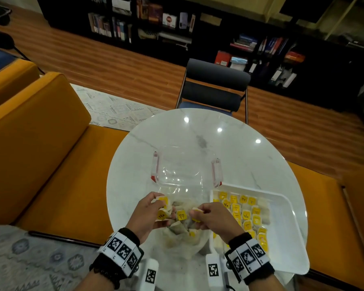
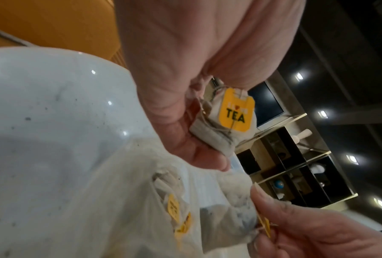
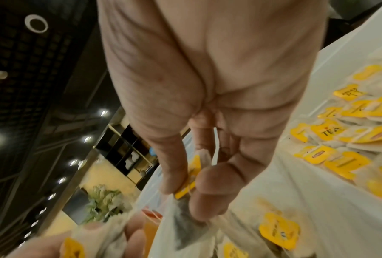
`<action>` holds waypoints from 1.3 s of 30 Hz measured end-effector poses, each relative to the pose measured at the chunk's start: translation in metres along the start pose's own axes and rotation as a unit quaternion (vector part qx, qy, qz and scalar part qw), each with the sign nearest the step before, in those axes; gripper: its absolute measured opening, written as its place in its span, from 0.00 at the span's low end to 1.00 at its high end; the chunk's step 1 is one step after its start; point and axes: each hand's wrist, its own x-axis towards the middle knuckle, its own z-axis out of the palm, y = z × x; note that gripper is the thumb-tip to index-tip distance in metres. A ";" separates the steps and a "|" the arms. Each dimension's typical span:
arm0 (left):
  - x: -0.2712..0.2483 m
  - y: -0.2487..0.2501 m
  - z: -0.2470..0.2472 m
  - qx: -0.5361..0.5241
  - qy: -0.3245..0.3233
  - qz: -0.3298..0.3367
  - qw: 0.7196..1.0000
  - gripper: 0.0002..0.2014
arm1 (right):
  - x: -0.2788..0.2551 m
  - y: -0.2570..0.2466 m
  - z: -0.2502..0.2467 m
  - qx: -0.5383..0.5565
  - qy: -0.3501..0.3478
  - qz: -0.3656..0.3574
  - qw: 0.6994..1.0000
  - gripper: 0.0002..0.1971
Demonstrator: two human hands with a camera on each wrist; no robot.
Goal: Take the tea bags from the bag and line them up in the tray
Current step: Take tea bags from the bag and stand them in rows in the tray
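Yellow-tagged tea bags (image 1: 247, 216) lie in rows in the white tray (image 1: 286, 234) beside the clear plastic bag (image 1: 183, 238), over which the left hand (image 1: 146, 215) grips several and the right hand (image 1: 215, 219) pinches one.

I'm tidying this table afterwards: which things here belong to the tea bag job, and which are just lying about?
Part of the job:
- plastic bag of loose tea bags
- white tray with rows of tea bags
- tea bags held in the left hand and right hand

Just lying about:
- clear lidded container
- black chair
- orange sofa
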 end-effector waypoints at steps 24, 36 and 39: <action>-0.007 -0.005 0.040 -0.115 -0.054 -0.131 0.983 0.26 | -0.032 -0.050 0.020 -0.109 -0.043 -0.145 0.982 0.05; -0.006 -0.004 0.077 -0.155 -0.049 -0.142 0.976 0.25 | -0.060 -0.044 -0.020 0.043 0.054 -0.192 0.979 0.06; -0.006 -0.004 0.098 -0.158 -0.103 -0.136 0.973 0.22 | -0.076 -0.045 -0.050 0.111 0.033 -0.212 0.970 0.07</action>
